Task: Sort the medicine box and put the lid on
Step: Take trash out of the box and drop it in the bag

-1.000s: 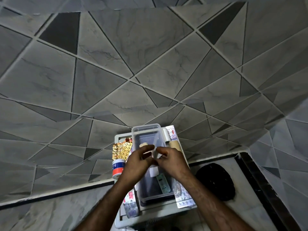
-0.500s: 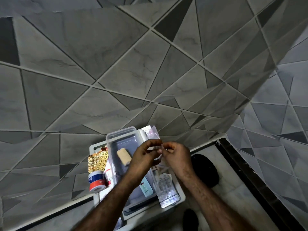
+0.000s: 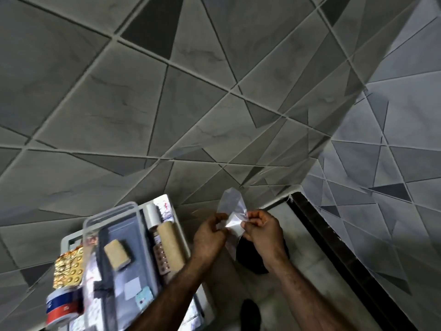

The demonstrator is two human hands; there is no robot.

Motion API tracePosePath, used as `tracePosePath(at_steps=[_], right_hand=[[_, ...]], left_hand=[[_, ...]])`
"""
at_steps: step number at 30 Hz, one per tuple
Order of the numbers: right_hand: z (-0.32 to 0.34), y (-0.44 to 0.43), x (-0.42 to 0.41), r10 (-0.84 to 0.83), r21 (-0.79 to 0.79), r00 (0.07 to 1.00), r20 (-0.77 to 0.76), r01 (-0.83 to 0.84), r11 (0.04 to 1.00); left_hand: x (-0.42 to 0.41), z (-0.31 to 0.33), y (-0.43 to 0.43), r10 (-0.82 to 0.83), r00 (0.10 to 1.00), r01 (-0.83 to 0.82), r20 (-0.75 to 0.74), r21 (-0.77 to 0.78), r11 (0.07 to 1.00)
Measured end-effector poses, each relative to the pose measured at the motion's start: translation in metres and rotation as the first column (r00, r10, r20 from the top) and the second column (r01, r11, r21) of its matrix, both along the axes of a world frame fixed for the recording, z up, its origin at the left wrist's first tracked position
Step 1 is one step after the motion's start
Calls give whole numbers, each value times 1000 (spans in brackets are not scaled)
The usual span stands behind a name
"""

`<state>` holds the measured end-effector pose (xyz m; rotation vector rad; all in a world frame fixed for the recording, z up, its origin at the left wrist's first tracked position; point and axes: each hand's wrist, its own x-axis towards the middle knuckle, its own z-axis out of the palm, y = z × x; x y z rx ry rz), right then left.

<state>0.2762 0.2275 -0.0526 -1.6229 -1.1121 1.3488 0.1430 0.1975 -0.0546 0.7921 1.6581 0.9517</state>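
Low and right of centre, the left hand and right hand share a grip on a clear plastic pouch, each pinching it between thumb and fingertips. It hangs in the air, apart from the medicine box at lower left. The box is blurred. Its near end runs off the frame and the left forearm covers one corner. Pale worktop lies open right of the hands.

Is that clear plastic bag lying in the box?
No, the left hand and right hand both pinch the bag in the air, right of the box.
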Motion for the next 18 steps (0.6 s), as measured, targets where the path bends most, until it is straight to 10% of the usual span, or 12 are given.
tracePosePath(at_steps=[5,18], right_hand=[[-37,35,52,-93,-158,996,-17,89,983],[-139,86,139,-298,-406,950,96,311,859]], left_hand=[[57,-24,46,135,916,-74,378,-172,982],[148,-116,102,93,869,120,487,-388,914]])
